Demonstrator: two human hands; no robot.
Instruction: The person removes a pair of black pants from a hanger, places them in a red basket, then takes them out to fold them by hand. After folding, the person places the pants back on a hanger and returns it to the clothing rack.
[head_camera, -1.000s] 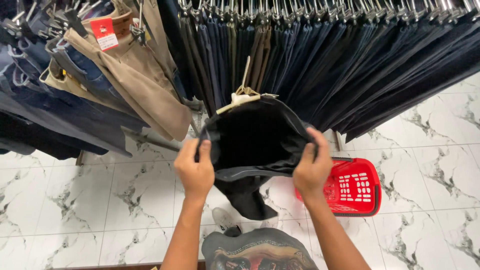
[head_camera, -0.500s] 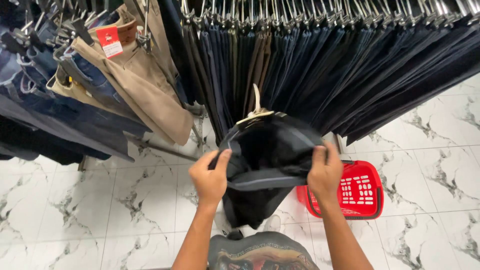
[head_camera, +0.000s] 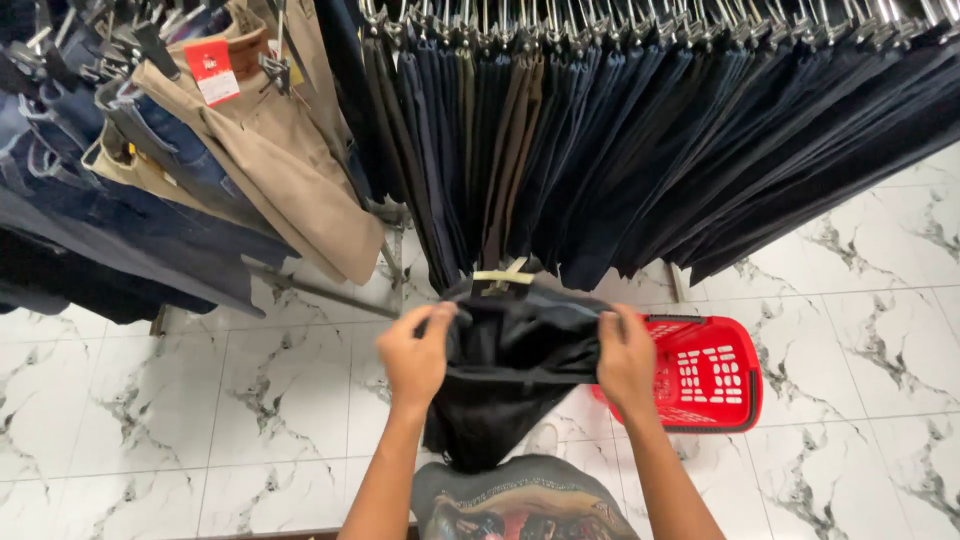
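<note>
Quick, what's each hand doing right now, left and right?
Left hand: closed, gripping the left edge of the black garment.
Right hand: closed, gripping the same garment's right edge.

Hang tag: a small rectangular card tag (head_camera: 212, 72), red across the top and white below, with print too small to tell.
Tag position: upper left of the view, hanging against the waistband of the tan trousers (head_camera: 290, 170) on the left-hand rack.
Tag attitude: slightly tilted, lower edge free, lying flat on the tan cloth.
Waist label: a pale cream strip (head_camera: 503, 276) with a crossed piece at its middle, at the top of the dark garment (head_camera: 510, 370).
Label position: centre of the view, just under the row of dark hanging trousers.
Screens and signs: none in view.
Packages: none in view.
</note>
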